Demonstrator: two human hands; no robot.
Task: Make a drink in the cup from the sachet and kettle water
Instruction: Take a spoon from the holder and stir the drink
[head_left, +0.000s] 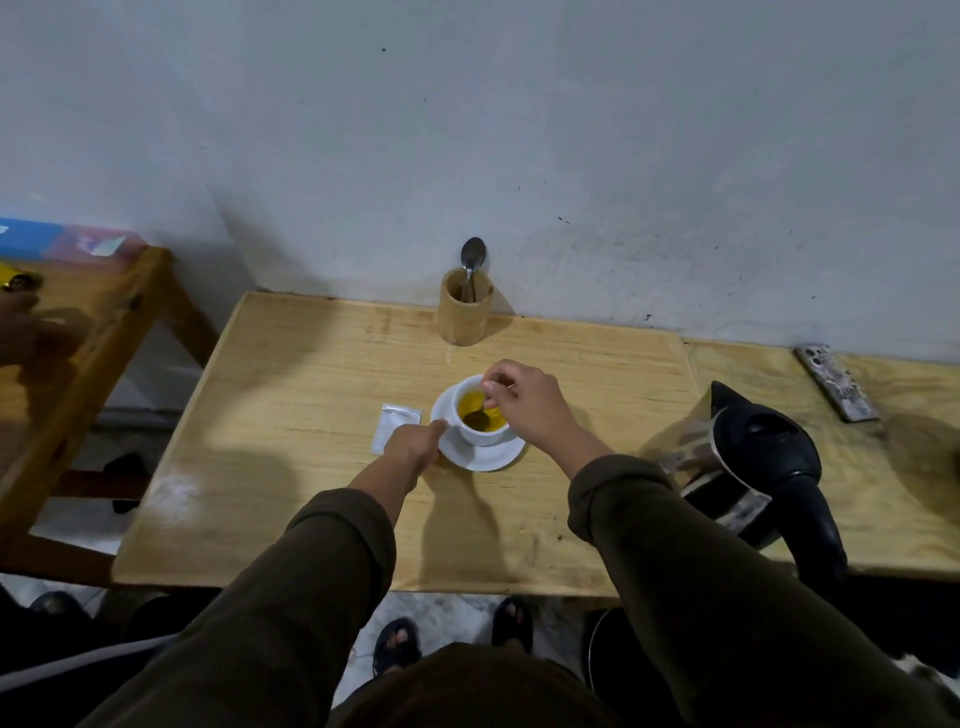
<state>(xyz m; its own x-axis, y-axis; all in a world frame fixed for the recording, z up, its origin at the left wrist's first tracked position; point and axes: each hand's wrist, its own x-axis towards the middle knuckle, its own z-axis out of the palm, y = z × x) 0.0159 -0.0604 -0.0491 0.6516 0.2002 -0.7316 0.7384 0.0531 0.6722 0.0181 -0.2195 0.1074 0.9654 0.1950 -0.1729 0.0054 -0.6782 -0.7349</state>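
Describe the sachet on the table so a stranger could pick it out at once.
Start at the light wooden table against the grey wall and find the white cup of yellow drink on its saucer near the middle. Just left of the saucer, beyond the left hand, lies the sachet. It is the only small, flat, white rectangular packet there.
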